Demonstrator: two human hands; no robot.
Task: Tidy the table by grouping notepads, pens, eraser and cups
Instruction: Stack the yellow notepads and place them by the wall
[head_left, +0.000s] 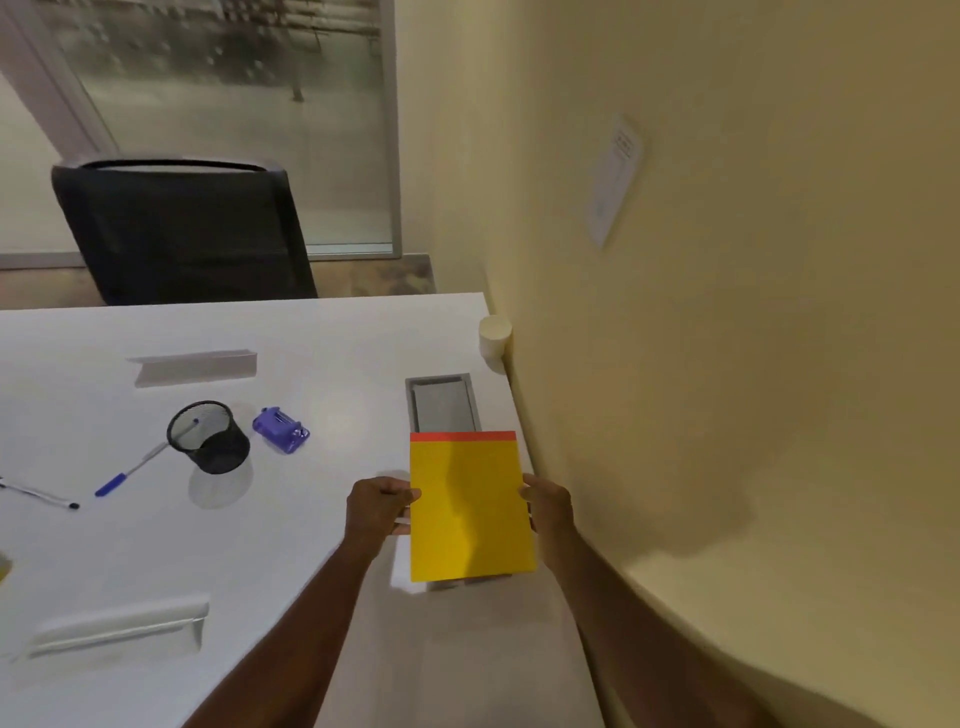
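A yellow notepad (470, 506) with a red top strip hangs just above the white table (322, 343), near its right edge. My left hand (379, 506) grips its left edge and my right hand (545, 506) grips its right edge. A black mesh pen cup (210, 436) stands left of centre with a pen inside. A blue-capped pen (127, 473) lies beside the cup, and a black-tipped pen (41, 493) lies at the far left. A purple object (280, 427) sits right of the cup. A cream paper cup (494, 335) stands at the far right corner against the wall.
A grey cable hatch (441, 405) is set into the table under the notepad's far end. Two white nameplate-like holders (195, 366) (119, 629) lie on the table. A black chair (182, 228) stands behind the table. The yellow wall (727, 364) runs along the right.
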